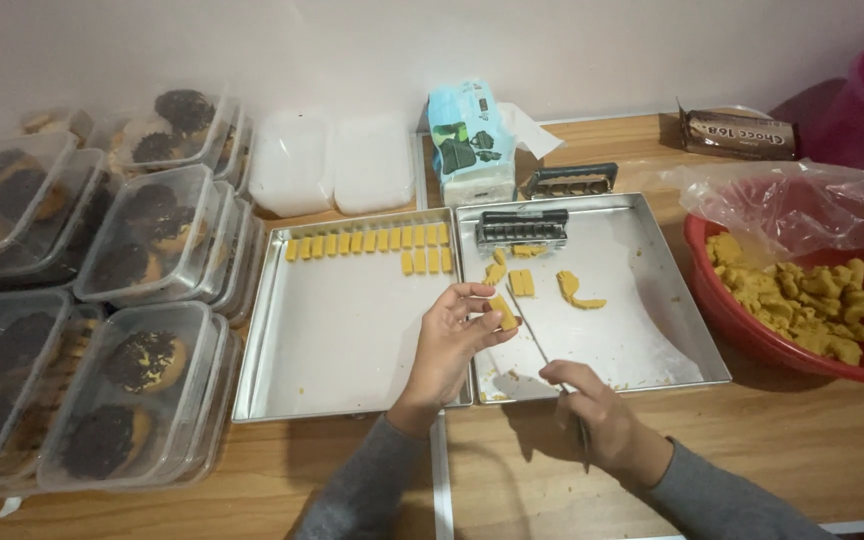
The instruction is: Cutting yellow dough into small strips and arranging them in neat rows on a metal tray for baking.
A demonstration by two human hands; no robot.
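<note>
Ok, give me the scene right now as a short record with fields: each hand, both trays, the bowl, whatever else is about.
left hand: holds a yellow dough piece over the seam between the trays
right hand: grips a thin knife, blade on the right tray
left tray: rows of cut pieces along the far edge
right tray: loose dough bits, a black-handled cutter
red bowl: dough chunks, plastic bag liner
left side: stacked clear boxes of cookies

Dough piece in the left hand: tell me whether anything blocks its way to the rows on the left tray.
Nothing visible does. The left hand holds the dough piece over the trays' shared edge; bare left tray lies between it and the rows.
</note>
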